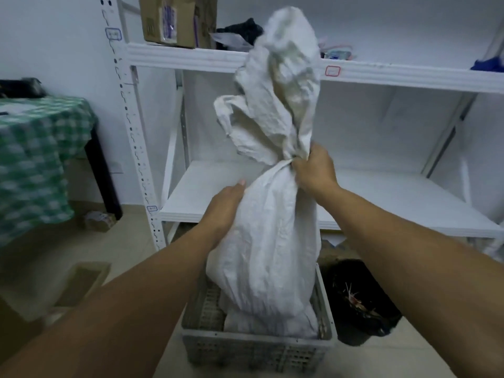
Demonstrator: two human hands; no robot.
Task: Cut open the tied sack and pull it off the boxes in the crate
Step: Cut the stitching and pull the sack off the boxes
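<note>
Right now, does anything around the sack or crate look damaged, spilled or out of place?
Nothing looks spilled or torn. The white sack stands upright in the grey crate, its neck still tied. The right hand grips the knot; the left hand rests on the sack's side. No cutting tool is visible.

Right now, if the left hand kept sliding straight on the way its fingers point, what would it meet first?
The left hand already lies flat on the sack, fingers pointing up along it. Going straight on, it would likely reach the tied neck, where the right hand has its grip. Depth is unclear.
</note>
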